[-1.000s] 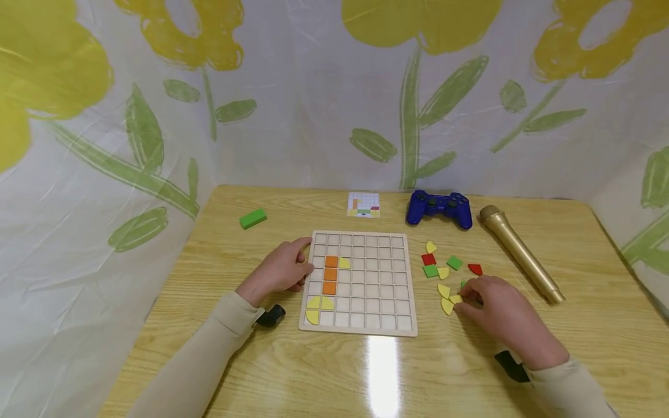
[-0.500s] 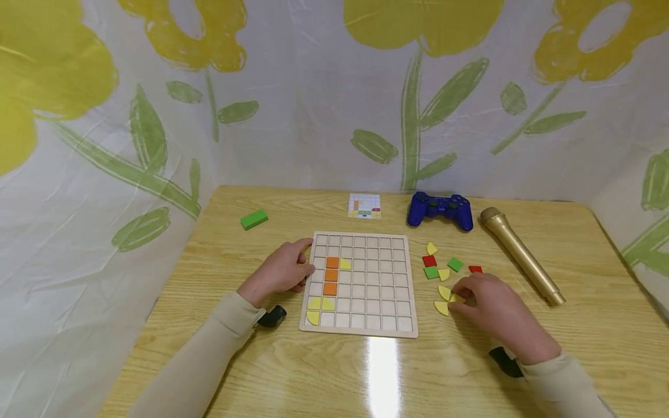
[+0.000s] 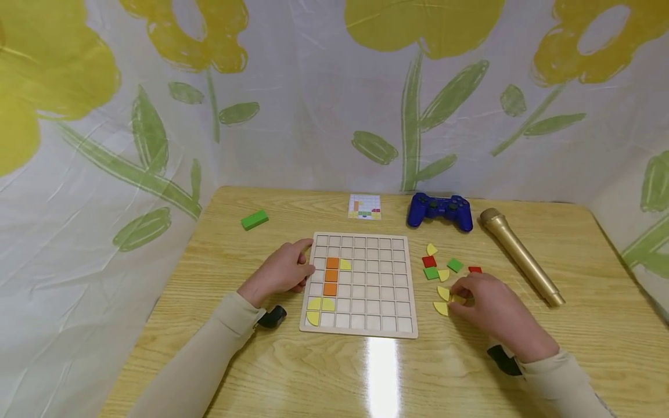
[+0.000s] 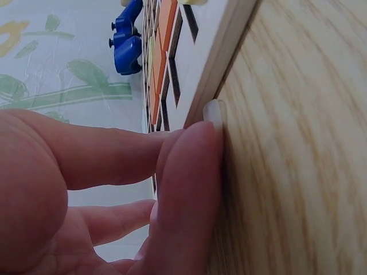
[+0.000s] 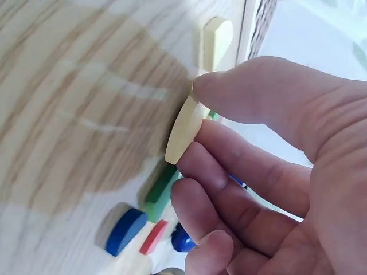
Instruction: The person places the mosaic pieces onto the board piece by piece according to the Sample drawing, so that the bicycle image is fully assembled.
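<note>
My left hand [image 3: 282, 267] rests against the left edge of the wooden grid board [image 3: 387, 278], thumb and forefinger at its rim. In the left wrist view, the thumb [image 4: 192, 172] lies low along the board's side. Orange square tiles [image 3: 331, 276] form a column on the board, with a yellow quarter-circle tile [image 3: 345, 265] beside the top one and several more at the lower left. Right of the board, my right hand [image 3: 491, 307] pinches a yellow quarter-circle tile [image 5: 184, 133] between thumb and fingers, close over the table. Two similar tiles, one being [image 3: 441, 308], lie beside it.
Loose red tiles [image 3: 428, 262] and green tiles [image 3: 455, 265] lie beyond my right hand; a dark blue piece [image 5: 126, 231] shows in the right wrist view. Behind are a pattern card [image 3: 364, 206], blue game controller [image 3: 440, 210], gold microphone [image 3: 522, 258] and green block [image 3: 254, 220].
My right hand has shifted slightly left over the yellow tiles. One loose yellow tile has slid left and turned. My left hand stays at the board's edge.
</note>
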The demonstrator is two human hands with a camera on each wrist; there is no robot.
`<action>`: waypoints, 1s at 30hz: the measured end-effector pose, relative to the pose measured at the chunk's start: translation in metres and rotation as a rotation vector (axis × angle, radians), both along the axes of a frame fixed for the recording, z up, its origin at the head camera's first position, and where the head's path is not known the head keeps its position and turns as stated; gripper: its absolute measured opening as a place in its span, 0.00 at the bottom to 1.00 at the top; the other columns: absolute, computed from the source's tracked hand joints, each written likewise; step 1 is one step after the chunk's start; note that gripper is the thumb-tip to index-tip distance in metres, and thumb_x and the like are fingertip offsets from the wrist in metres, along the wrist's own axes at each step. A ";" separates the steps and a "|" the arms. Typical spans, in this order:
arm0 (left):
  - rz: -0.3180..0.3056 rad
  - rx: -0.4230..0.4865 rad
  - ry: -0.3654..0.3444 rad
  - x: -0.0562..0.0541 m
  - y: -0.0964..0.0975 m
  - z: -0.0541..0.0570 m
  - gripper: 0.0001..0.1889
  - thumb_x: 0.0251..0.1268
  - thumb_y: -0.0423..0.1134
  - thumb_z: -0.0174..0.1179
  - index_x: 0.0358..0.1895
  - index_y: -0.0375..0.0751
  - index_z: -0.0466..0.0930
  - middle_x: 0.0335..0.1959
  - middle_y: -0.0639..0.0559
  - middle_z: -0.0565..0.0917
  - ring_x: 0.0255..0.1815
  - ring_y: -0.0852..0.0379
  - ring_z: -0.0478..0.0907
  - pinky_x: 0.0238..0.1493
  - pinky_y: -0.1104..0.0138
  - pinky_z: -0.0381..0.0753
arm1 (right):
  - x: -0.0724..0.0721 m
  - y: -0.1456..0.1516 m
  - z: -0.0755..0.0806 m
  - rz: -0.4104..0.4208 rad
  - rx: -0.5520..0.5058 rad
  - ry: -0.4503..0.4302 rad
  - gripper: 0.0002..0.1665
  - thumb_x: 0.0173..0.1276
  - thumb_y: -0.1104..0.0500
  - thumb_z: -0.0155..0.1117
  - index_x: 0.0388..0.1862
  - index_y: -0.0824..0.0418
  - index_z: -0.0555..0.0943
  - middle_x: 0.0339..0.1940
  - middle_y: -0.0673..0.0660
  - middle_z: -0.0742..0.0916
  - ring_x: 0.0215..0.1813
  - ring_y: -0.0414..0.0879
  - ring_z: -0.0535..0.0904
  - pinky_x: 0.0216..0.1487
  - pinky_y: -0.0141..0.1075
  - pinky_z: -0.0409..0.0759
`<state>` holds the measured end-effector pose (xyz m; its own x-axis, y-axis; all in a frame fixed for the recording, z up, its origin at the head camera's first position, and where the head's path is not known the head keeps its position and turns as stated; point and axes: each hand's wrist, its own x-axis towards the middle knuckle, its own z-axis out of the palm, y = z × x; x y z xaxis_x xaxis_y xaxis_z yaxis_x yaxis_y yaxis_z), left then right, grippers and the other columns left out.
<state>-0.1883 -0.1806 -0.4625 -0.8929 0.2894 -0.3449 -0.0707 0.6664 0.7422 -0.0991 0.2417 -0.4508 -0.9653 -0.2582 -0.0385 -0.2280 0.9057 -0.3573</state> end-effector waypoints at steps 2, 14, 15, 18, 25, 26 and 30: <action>-0.003 0.003 0.001 0.000 -0.001 0.000 0.38 0.78 0.34 0.61 0.87 0.43 0.58 0.42 0.44 0.77 0.28 0.54 0.82 0.27 0.66 0.88 | 0.000 -0.003 0.003 0.004 -0.003 0.010 0.11 0.65 0.56 0.82 0.43 0.57 0.90 0.38 0.48 0.90 0.41 0.42 0.85 0.45 0.45 0.88; 0.008 0.008 -0.007 0.001 -0.002 0.001 0.38 0.77 0.34 0.61 0.86 0.45 0.59 0.42 0.44 0.77 0.28 0.53 0.82 0.27 0.65 0.88 | -0.012 -0.084 0.020 0.159 -0.024 0.078 0.08 0.64 0.57 0.79 0.41 0.56 0.90 0.39 0.48 0.88 0.43 0.42 0.81 0.47 0.40 0.86; 0.007 0.006 -0.007 0.001 -0.001 0.001 0.38 0.77 0.34 0.61 0.86 0.45 0.59 0.42 0.44 0.77 0.28 0.53 0.82 0.27 0.65 0.88 | -0.012 -0.094 0.020 0.178 -0.023 0.085 0.09 0.64 0.57 0.80 0.41 0.56 0.90 0.39 0.48 0.88 0.43 0.42 0.81 0.47 0.40 0.86; 0.010 -0.004 -0.005 0.002 0.000 0.000 0.37 0.78 0.35 0.62 0.86 0.46 0.60 0.41 0.44 0.77 0.28 0.53 0.82 0.27 0.66 0.87 | -0.013 -0.121 0.020 0.230 -0.021 0.093 0.11 0.63 0.53 0.82 0.41 0.55 0.91 0.38 0.47 0.88 0.42 0.41 0.80 0.47 0.39 0.86; 0.007 -0.025 -0.011 0.000 0.001 0.001 0.38 0.77 0.36 0.62 0.87 0.47 0.59 0.40 0.44 0.78 0.27 0.54 0.82 0.27 0.67 0.86 | -0.011 -0.173 0.015 0.357 -0.059 0.117 0.11 0.62 0.52 0.82 0.41 0.53 0.92 0.37 0.45 0.89 0.44 0.42 0.82 0.47 0.38 0.87; 0.007 -0.027 -0.009 0.000 0.001 0.001 0.38 0.77 0.35 0.61 0.87 0.47 0.59 0.40 0.44 0.79 0.27 0.54 0.82 0.27 0.67 0.86 | -0.010 -0.179 0.014 0.376 -0.065 0.119 0.11 0.62 0.52 0.82 0.41 0.53 0.92 0.37 0.45 0.89 0.44 0.42 0.82 0.47 0.37 0.87; 0.005 -0.041 0.002 0.001 0.001 0.002 0.38 0.77 0.35 0.61 0.86 0.46 0.60 0.37 0.45 0.80 0.25 0.55 0.82 0.26 0.67 0.84 | -0.006 -0.198 0.010 0.427 -0.073 0.119 0.09 0.62 0.53 0.81 0.39 0.52 0.92 0.37 0.45 0.88 0.42 0.41 0.80 0.43 0.34 0.84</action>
<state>-0.1873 -0.1800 -0.4601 -0.8947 0.2712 -0.3549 -0.0727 0.6956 0.7147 -0.1050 0.0435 -0.4404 -0.7682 -0.6324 0.0998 -0.6194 0.6947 -0.3656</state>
